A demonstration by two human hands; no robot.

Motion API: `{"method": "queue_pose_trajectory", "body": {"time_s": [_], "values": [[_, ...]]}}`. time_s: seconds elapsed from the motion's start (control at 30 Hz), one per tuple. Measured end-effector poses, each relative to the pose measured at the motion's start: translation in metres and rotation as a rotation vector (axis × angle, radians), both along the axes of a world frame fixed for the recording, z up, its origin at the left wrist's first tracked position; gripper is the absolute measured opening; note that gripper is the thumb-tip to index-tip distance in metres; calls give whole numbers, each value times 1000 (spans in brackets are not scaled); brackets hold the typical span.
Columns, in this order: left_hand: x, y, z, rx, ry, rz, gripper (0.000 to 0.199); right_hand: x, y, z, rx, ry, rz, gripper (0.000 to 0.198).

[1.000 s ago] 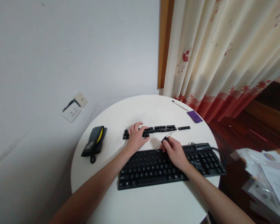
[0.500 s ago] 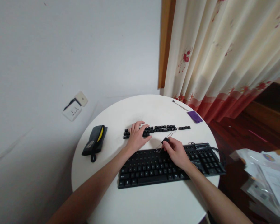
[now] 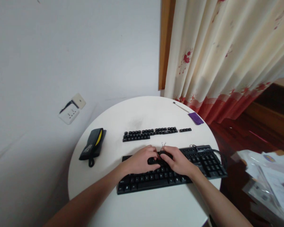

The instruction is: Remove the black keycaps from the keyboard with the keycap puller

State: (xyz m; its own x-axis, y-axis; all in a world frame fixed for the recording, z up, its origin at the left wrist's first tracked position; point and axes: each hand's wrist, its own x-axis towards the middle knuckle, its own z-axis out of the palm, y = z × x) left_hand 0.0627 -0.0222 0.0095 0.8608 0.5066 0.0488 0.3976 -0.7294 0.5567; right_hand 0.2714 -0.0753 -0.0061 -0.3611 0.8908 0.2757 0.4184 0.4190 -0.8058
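Your right grip (image 3: 179,161) is closed around the small black handle of a wire-pronged tool (image 3: 167,154), thumb and fingers pinching it, thin wire tips poking out on the far side. Your left grip (image 3: 143,161) is right alongside, thumb and fingers parted over a dark patch; you can't tell from here whether it grasps a key or just frames the board beneath. The keyboard (image 3: 153,183) lies flat below both, mid-counter, its right end reaching the edge of the white counter (image 3: 142,209), by the coiled cable (image 3: 219,153).

Look past your fingertips: a bare strip, then loose keys (image 3: 136,137) in rows. Bare surface opens beyond them and on your near side. The black pouch (image 3: 92,145) sits well left; the purple cloth (image 3: 196,118) and brush (image 3: 181,107) hug the far right rim.
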Motion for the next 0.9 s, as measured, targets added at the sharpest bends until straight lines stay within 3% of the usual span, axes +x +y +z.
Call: {"method": "queue_pose_trajectory", "body": {"time_s": [0.17,0.47,0.9], "values": [[6,-3,-6,-5,-27,-5,20,0,0,7,4,19,163,15],[10,-3,-14,11,-36,42,18,1,-2,4,3,-33,178,15],[10,-2,-16,24,-42,53,23,-10,2,-4,-52,-10,-94,31]]}}
